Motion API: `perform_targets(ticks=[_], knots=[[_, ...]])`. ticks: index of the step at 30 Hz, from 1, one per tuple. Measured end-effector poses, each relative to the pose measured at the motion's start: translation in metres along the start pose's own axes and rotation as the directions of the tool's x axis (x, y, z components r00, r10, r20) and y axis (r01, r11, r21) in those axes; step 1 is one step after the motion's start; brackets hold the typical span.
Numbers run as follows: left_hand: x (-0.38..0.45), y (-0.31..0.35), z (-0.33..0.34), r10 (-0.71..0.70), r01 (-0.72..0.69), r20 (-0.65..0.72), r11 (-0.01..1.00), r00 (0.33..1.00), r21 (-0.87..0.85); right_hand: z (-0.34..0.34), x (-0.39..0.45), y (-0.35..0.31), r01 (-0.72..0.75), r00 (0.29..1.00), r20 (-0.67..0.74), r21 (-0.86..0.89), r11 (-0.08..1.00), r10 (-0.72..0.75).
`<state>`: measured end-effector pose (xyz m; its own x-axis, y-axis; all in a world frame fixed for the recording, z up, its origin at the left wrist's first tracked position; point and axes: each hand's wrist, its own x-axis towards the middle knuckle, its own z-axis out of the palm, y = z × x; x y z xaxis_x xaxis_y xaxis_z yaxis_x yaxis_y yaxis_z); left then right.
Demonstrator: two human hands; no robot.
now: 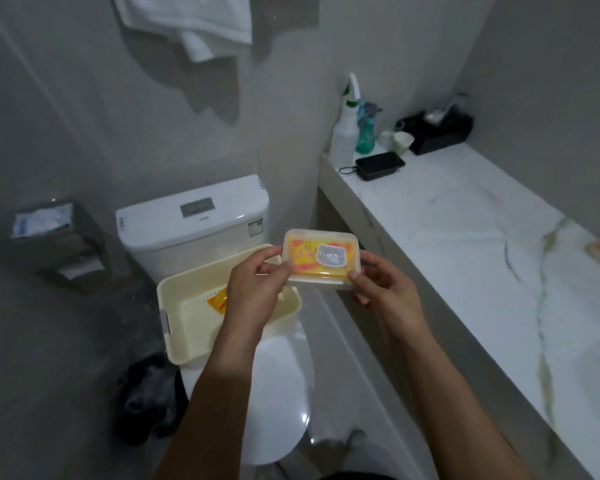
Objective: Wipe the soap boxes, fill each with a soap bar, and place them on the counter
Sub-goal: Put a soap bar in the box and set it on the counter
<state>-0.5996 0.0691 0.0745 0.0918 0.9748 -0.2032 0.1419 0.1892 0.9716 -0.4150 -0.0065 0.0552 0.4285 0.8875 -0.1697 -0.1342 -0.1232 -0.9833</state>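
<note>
Two bare forearms reach up from the near edge, and both hands meet on one soap box (321, 258) held in the air over the toilet. The left hand (257, 289) pinches its left end and the right hand (383, 289) pinches its right end, thumb on the near rim. The clear box shows an orange-wrapped soap bar (305, 259) inside, under a lid with a bear-shaped badge. Its long axis runs left to right, tilted a little toward the viewer.

The marble counter (465, 254) lies directly to the right of the box and slightly lower, so the right hand is the nearer one for setting it down; I'd guess a short sideways carry is all it needs. Something orange sits at the counter's far right edge, too cropped to name. Below left, a cream basket (187, 327) rests on the toilet lid with another orange packet (217, 301) inside.
</note>
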Motion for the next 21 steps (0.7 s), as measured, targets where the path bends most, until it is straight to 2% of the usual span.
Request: perform_targets(ticks=[5,9,21], knots=[[-0.01,0.035,0.033,0.05,-0.05,0.056,0.999,0.997,0.016,-0.034,-0.009,-0.033,0.048,0.996,-0.074,0.049,0.998,-0.044],[-0.014,0.052,0.071,0.096,-0.1,0.113,0.995,0.989,0.023,-0.07,-0.013,-0.052,0.08,0.982,-0.172,0.012,0.997,-0.077],[-0.055,0.075,0.243,0.134,-0.146,0.254,0.989,0.958,0.031,-0.236,-0.025,-0.07,0.122,0.908,-0.391,-0.094,0.988,-0.149]])
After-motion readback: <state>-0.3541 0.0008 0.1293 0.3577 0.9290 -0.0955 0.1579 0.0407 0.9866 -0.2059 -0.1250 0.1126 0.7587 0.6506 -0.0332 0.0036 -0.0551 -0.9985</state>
